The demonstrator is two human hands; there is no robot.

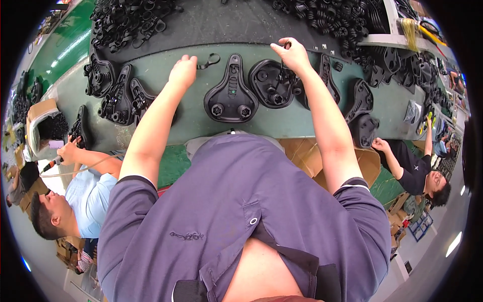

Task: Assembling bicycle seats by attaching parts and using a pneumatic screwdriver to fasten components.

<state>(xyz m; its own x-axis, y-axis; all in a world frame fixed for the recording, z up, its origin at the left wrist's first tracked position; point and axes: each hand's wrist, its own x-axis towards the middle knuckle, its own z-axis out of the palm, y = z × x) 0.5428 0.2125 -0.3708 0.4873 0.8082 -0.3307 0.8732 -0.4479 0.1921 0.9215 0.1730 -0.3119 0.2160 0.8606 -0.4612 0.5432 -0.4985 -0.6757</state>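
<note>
Over the green bench, my left hand (183, 71) is closed, its fingertips at the tail of a black looped strap (213, 59) that sticks out to the right. My right hand (294, 54) pinches a small dark piece (287, 45); its shape is mostly hidden by the fingers. Between my hands a black bicycle saddle (232, 95) lies with its underside up and its nose pointing away from me. Just right of it lies another upturned black saddle (269, 83), below my right hand. A further saddle (327, 75) is partly covered by my right forearm.
Loose black straps (136, 22) heap at the far left, and black ring-shaped parts (327, 20) at the far right. More saddles (118, 95) line the bench (191, 121). Co-workers sit at left (85, 201) and right (412, 166). An open cardboard box (45, 108) stands left.
</note>
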